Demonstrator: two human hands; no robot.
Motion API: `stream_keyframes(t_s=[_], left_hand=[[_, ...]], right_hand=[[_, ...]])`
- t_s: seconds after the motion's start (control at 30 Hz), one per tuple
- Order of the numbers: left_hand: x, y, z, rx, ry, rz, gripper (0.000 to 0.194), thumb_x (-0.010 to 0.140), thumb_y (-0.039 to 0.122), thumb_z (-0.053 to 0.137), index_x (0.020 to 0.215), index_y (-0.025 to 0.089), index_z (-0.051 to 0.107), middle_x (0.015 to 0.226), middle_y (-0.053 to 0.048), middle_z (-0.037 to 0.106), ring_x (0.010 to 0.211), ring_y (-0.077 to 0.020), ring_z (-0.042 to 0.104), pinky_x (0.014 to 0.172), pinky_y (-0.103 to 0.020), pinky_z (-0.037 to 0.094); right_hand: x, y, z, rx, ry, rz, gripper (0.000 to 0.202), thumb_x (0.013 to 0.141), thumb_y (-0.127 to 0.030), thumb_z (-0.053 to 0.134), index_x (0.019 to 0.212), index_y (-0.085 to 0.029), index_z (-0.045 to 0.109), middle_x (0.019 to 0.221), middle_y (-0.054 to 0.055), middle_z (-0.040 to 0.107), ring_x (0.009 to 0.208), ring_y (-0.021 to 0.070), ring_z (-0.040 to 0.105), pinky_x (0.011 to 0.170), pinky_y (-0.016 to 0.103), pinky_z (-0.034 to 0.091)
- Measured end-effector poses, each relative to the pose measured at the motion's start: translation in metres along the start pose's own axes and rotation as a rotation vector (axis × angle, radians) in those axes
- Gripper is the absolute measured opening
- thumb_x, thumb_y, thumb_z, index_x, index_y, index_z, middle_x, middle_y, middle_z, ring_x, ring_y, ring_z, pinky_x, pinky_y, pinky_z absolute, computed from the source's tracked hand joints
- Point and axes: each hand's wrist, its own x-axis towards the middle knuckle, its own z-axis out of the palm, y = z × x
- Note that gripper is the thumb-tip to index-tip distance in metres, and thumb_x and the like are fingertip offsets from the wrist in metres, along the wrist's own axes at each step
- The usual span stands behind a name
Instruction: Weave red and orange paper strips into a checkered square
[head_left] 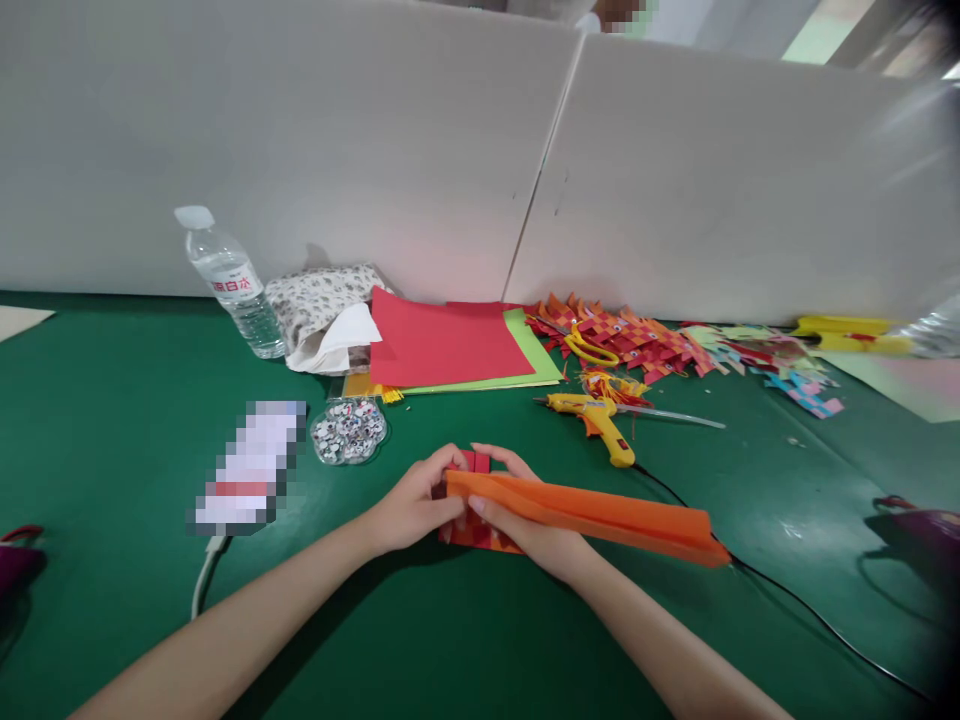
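Note:
A red and orange woven paper piece (484,538) lies low over the green table between my two hands. A long folded orange paper strip (630,512) runs from it out to the right, across my right hand. My left hand (420,502) is closed on the left edge of the woven piece, thumb in front. With the thumb pressed near the strip's left end, my right hand (536,530) grips the strip together with the woven piece. The fingers of both hands partly cover the weave, and the orange strip hides some of it.
Behind my hands lie red paper sheets (450,345) and a yellow glue gun (600,420) with a black cord. Finished-looking woven pieces (622,335) and yellow-handled scissors (591,347) are beyond. Leftward are googly eyes (349,432), a phone (251,465) and a water bottle (234,285).

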Motion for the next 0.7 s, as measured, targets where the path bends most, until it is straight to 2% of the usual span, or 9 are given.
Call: stream_keyframes(t_s=[0.1,0.17,0.27,0.37,0.5,0.63,0.7], left_hand=[[0.001,0.002,0.000,-0.045,0.059,-0.030,0.023,0.071,0.014,0.053,0.084,0.021,0.036,0.052,0.009,0.052,0.042,-0.0085,0.049,0.040,-0.017,0.040],[0.000,0.004,-0.001,-0.075,0.029,-0.038,0.025,0.071,0.014,0.055,0.087,0.021,0.037,0.052,0.009,0.053,0.042,-0.0087,0.050,0.041,-0.017,0.040],[-0.001,0.006,-0.002,-0.031,-0.028,0.005,0.029,0.073,0.018,0.060,0.095,0.019,0.041,0.066,0.004,0.060,0.053,-0.0105,0.057,0.050,-0.019,0.043],[-0.001,0.006,-0.002,0.070,-0.003,0.018,0.027,0.076,0.021,0.060,0.096,0.019,0.043,0.072,0.003,0.060,0.056,-0.0103,0.058,0.051,-0.019,0.042],[-0.001,0.004,-0.001,0.155,0.048,-0.024,0.025,0.078,0.024,0.060,0.093,0.020,0.041,0.064,0.006,0.055,0.050,-0.0099,0.054,0.047,-0.019,0.040],[-0.001,0.005,0.000,0.136,0.029,0.036,0.028,0.079,0.029,0.062,0.099,0.019,0.044,0.077,0.002,0.058,0.063,-0.0111,0.058,0.055,-0.020,0.044],[-0.001,0.007,0.000,0.116,0.014,0.053,0.032,0.079,0.031,0.062,0.102,0.019,0.044,0.084,0.000,0.060,0.069,-0.0119,0.059,0.059,-0.021,0.046]], right_hand=[[-0.002,-0.002,-0.001,-0.041,0.073,-0.024,0.057,0.077,-0.037,0.064,0.127,-0.026,0.039,0.074,-0.001,0.063,0.065,0.0151,0.061,0.066,0.030,0.051],[-0.005,-0.004,0.000,-0.020,0.089,-0.021,0.058,0.077,-0.037,0.064,0.128,-0.026,0.038,0.071,-0.002,0.061,0.059,0.0134,0.059,0.060,0.028,0.050],[-0.006,-0.004,0.000,0.004,0.045,-0.035,0.058,0.078,-0.037,0.063,0.129,-0.027,0.037,0.087,0.002,0.065,0.072,0.0152,0.062,0.068,0.029,0.051],[-0.003,0.001,0.000,-0.035,0.017,-0.039,0.056,0.080,-0.036,0.060,0.129,-0.027,0.036,0.103,0.005,0.063,0.081,0.0168,0.062,0.074,0.032,0.051],[0.000,0.007,-0.001,-0.166,0.071,-0.028,0.051,0.079,-0.034,0.061,0.125,-0.027,0.041,0.104,0.005,0.063,0.081,0.0179,0.061,0.077,0.035,0.050],[-0.002,0.003,-0.002,-0.136,0.061,-0.028,0.050,0.081,-0.033,0.059,0.126,-0.027,0.039,0.106,0.005,0.060,0.077,0.0156,0.060,0.072,0.032,0.050],[-0.002,-0.001,-0.003,-0.086,0.057,0.010,0.053,0.081,-0.033,0.059,0.128,-0.026,0.037,0.094,0.004,0.061,0.067,0.0129,0.058,0.063,0.027,0.049]])
